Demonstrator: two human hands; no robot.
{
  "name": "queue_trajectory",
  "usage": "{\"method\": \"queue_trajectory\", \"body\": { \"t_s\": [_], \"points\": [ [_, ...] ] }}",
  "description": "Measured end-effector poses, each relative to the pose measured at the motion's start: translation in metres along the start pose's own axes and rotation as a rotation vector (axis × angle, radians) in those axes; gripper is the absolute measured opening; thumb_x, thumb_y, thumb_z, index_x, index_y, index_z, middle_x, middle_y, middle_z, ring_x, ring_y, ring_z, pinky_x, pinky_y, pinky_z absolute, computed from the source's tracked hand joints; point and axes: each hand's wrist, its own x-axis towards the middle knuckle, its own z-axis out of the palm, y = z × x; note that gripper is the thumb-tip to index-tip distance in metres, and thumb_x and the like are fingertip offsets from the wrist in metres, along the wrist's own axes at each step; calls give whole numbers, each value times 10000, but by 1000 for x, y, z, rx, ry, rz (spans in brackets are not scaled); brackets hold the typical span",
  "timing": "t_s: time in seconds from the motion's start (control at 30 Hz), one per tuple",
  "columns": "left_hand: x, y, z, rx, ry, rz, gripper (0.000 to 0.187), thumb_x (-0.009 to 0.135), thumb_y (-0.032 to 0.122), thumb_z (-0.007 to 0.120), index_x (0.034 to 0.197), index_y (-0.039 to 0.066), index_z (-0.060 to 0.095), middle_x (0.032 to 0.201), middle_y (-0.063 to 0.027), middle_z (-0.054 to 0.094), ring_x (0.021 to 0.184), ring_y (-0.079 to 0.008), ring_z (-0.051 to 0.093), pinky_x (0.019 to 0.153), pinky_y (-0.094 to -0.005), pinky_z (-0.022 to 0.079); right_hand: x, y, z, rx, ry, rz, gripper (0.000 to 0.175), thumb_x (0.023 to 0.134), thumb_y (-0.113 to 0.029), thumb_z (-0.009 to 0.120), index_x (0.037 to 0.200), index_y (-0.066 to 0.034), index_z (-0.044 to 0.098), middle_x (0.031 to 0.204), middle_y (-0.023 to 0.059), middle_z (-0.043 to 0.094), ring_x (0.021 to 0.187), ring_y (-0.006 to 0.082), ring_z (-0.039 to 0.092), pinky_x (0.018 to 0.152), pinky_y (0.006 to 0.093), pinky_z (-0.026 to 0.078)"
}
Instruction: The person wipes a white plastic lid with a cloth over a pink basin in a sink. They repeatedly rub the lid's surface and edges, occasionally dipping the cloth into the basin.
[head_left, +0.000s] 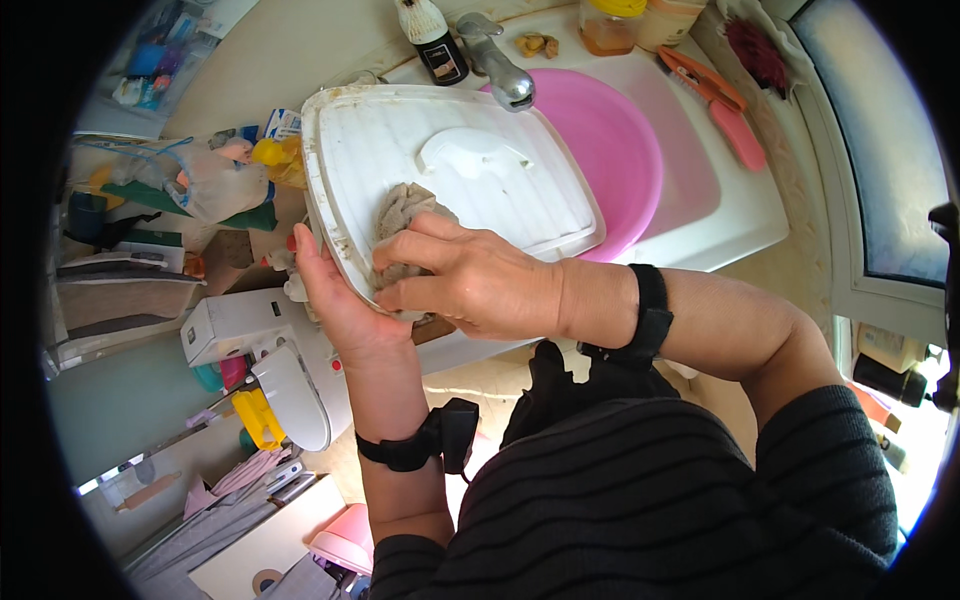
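Observation:
A white plastic lid (525, 202) with a raised handle is tilted over the sink, covering part of a pink basin (619, 150). My left hand (345, 300) supports its near left edge from below, the thumb pointing up beside the rim. In my right hand (472, 277) is a crumpled grey-beige cloth (405, 206), pressed on the lid near that same edge. Brown grime shows along the lid's rim. The chrome faucet (499, 64) stands just past the lid's far edge. What lies under the lid is hidden.
A dark bottle (435, 49) stands left of the faucet. Jars (611, 26) and brushes (712, 97) rest along the white sink's (750, 202) far and right sides. Bagged items (225, 180) crowd the counter at left. A toilet (296, 397) is lower left, a window (874, 135) at right.

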Motion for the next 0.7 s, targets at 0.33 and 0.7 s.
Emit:
{"method": "queue_trajectory", "body": {
  "t_s": [0.33,0.7],
  "points": [
    [0,-6,-15,-47,38,-33,589,953,485,480,1301,9,503,1303,-124,570,1185,-257,561,1018,-404,435,-73,36,-32,-64,-212,49,318,654,65,692,949,-53,709,1150,95,553,977,262,567,750,319,537],
    [3,-5,-12,-225,73,-94,745,950,606,393,1340,-26,458,1349,-145,529,1243,-280,503,1056,-421,388,-130,79,-80,-69,-336,603,383,704,143,578,984,-91,695,1083,102,583,986,271,603,824,348,522]
  ]
}}
